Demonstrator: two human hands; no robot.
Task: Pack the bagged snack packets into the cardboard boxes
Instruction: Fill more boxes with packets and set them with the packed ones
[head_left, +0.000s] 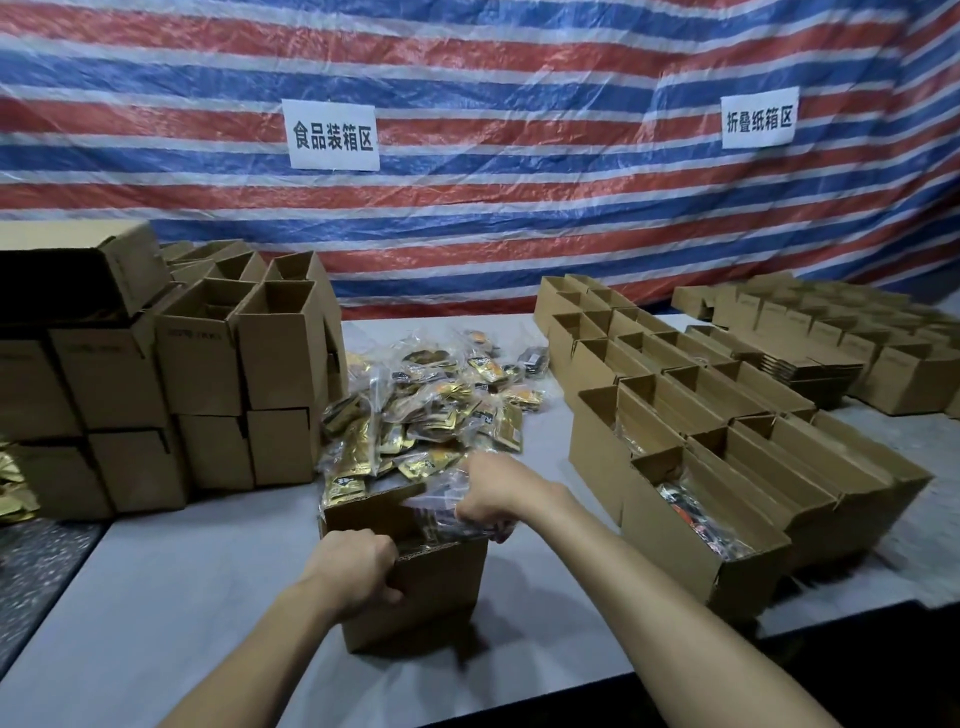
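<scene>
Grey tabletop (156, 597). Left hand (358, 569) clamps brown cardboard box (426, 597) rim; right hand (493, 493) grasps clear bagged snack packets (441, 514) (half in). Best pressed straight down beside left grip.

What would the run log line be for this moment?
step: packing | left hand: grips open box rim | right hand: holds snack bag at box mouth | snack pile: behind box

Only the person's two arms are in view. The left hand (358, 569) and the right hand (493, 491) are bare, and so are both wrists and both forearms along their whole visible length, down to where the view cuts them off. The forearms are slim and smooth. Knuckles show as low ridges on both hands.
</scene>
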